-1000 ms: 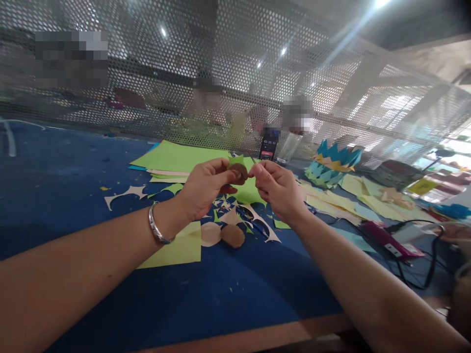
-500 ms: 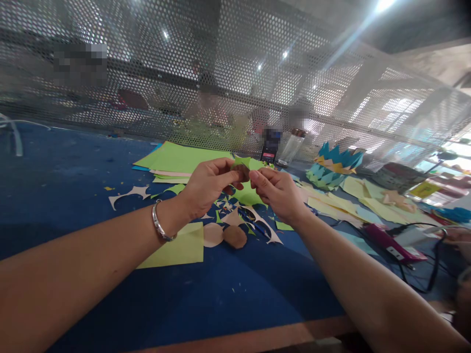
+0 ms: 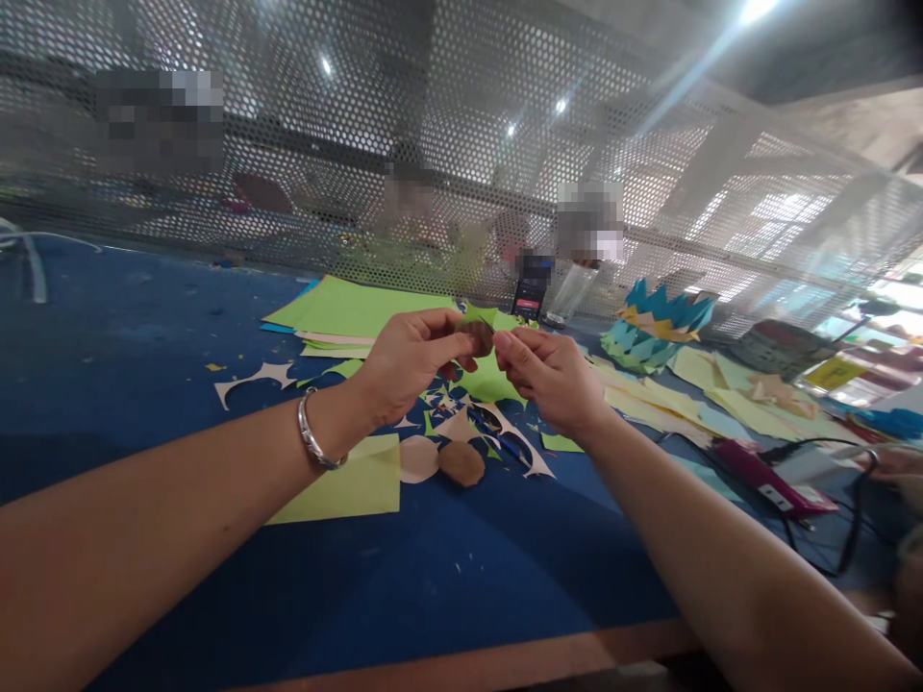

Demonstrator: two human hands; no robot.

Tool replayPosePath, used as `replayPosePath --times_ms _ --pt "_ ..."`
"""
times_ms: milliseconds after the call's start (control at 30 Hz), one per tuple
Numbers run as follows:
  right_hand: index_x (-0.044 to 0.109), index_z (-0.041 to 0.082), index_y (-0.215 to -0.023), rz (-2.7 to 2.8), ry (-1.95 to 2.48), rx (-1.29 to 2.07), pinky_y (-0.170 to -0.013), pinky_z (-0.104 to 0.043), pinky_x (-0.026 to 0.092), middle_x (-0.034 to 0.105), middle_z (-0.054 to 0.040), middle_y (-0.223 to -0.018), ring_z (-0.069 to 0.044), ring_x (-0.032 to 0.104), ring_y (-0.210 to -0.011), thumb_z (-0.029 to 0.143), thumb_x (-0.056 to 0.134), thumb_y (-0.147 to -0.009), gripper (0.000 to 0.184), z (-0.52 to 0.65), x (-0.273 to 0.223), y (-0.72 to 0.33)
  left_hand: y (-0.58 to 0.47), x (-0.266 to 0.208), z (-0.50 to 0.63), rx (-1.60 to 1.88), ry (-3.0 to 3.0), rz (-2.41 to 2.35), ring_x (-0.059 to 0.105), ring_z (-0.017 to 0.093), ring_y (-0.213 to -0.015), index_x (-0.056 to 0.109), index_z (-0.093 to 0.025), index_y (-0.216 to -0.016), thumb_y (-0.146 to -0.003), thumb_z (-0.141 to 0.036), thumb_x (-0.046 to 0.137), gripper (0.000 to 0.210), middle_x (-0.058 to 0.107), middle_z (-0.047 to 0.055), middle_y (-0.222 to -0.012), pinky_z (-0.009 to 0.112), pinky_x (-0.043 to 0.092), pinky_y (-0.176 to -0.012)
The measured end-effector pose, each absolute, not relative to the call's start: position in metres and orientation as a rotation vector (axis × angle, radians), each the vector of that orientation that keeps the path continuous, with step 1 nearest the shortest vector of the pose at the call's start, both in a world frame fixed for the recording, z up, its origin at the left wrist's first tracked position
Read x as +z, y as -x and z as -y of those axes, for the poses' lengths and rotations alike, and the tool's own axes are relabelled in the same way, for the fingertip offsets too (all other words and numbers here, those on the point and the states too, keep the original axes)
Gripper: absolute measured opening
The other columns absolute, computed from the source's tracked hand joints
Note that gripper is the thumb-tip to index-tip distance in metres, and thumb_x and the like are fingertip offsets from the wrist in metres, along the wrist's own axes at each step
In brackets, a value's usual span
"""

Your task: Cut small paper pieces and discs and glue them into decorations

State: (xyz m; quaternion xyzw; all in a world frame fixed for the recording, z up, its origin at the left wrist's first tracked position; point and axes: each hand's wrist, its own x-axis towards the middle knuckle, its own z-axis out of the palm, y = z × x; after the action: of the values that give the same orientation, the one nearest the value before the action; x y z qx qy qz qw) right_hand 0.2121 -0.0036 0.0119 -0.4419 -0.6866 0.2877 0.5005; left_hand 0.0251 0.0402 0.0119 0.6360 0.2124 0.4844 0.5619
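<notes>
My left hand (image 3: pixel 422 360), with a silver bracelet at the wrist, pinches a small piece of green paper (image 3: pixel 480 314) together with a brownish round piece (image 3: pixel 474 334). Fingers of my right hand (image 3: pixel 544 370) are closed in a pinch at the right edge of that green paper. Both hands are raised over the table, close together. Below them lie white, pink and green paper scraps (image 3: pixel 454 425). Nearer to me, a pale pink paper circle (image 3: pixel 418 459) rests beside a brown cardboard disc (image 3: pixel 461 463).
Stacked green sheets (image 3: pixel 338 312) lie behind my left hand, and a yellow sheet (image 3: pixel 361 481) under that wrist. A phone (image 3: pixel 530 288), a clear bottle (image 3: pixel 573 293) and zigzag paper crowns (image 3: pixel 656 322) stand at the back. A purple power strip (image 3: pixel 771 481) with cables lies right.
The green paper between my hands has tilted slightly, and my right fingertips have shifted a little to the right. Things on the table stay in place.
</notes>
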Motion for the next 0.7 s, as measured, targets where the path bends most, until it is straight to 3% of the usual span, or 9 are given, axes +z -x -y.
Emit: replayPosePath --times_ms 700 --pt "0.053 0.020 -0.066 1.692 1.089 0.702 -0.043 -0.026 0.016 0.032 0.0076 -0.052 -0.007 0.023 -0.047 0.065 0.065 -0.091 0.053 0.0062 0.0175 -0.2158 -0.0247 0.0132 -0.0388 1.179 -1.483 -0.537 0.049 0.009 -0.059 0.075 -0.018 -0.073 -0.077 -0.025 0.077 0.008 0.064 -0.001 -0.068 0.026 0.037 -0.057"
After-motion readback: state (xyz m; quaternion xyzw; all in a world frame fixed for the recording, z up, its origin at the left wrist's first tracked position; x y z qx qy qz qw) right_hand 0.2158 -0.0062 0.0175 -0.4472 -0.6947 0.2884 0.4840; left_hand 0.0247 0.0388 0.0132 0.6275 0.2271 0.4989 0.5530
